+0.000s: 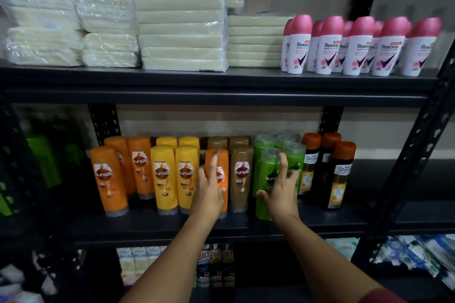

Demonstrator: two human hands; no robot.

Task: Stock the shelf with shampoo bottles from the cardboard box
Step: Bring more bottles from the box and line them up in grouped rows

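Fingers of left hand [209, 188] touch glossy orange bottle [218, 179] on shelf [157, 229].

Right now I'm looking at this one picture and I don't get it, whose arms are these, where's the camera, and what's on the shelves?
There is no machine here. The arms belong to a person wearing a camera on their head, so this single view looks forward and down at their own hands.

They face a dark metal shelf. The left hand has straight fingers against an orange shampoo bottle in the front row. The right hand reaches, fingers spread, to a green shampoo bottle. Neither hand clearly grips anything.

Beside them stand more orange, yellow, brown and green bottles, and dark bottles with orange caps. The shelf above holds wrapped pale packs and pink-capped deodorants. The cardboard box is not in view.
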